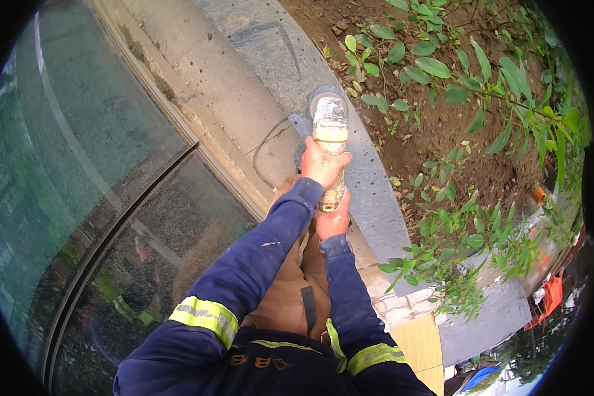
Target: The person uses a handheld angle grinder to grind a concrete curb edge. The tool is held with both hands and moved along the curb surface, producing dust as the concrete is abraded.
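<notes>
Both hands grip a worn angle grinder, its pale body smeared with white. My left hand wraps round the body just behind the yellowish collar, the thumb toward the right. Nearer to me, my right hand closes round the rear end of the tool. The round disc at the grinder's far end lies over the grey stone slab; whether it touches the stone I cannot tell. A thin dark cord or line curves over the concrete left of the tool.
Dusty glass panels with a dark frame rise at my left, beside a concrete ledge. Right of the slab lie bare soil and leafy shrubs that overhang it. An orange cloth-like thing sits at the far right.
</notes>
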A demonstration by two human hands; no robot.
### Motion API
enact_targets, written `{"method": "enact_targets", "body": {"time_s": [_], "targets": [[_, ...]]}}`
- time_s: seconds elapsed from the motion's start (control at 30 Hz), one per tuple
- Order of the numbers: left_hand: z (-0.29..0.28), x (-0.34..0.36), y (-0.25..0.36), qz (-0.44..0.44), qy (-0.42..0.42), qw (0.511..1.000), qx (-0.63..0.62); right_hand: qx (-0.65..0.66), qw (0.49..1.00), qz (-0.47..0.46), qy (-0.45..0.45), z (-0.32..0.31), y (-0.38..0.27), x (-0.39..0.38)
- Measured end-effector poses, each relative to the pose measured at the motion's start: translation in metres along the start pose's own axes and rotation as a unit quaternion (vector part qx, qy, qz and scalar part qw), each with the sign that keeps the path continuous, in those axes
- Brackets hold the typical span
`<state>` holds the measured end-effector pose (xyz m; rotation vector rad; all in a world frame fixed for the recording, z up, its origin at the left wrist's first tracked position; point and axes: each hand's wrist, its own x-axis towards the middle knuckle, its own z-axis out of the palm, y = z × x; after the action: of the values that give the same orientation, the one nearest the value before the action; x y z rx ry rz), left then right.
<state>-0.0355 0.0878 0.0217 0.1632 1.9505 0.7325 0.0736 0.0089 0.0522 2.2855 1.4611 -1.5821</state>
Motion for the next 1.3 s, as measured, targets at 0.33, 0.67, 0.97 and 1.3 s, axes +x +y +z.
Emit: {"method": "enact_targets", "body": {"time_s": [0.33,0.67,0.97,1.3], "targets": [[0.002,-0.019,-0.036,0.004,-0.014,1.000,-0.006,0.004,1.000,-0.016,0.002,-0.001,0.027,-0.030],[0.005,-0.002,0.003,0.009,-0.019,1.000,0.018,0.031,0.999,-0.002,0.019,0.003,0.008,0.002],[0.008,-0.031,-0.033,0.003,-0.020,1.000,0.010,0.008,1.000,-0.009,0.015,-0.004,0.034,-0.034],[0.027,-0.024,-0.013,0.006,-0.034,0.999,0.031,0.060,0.998,0.012,0.024,-0.016,0.025,-0.011]]}}
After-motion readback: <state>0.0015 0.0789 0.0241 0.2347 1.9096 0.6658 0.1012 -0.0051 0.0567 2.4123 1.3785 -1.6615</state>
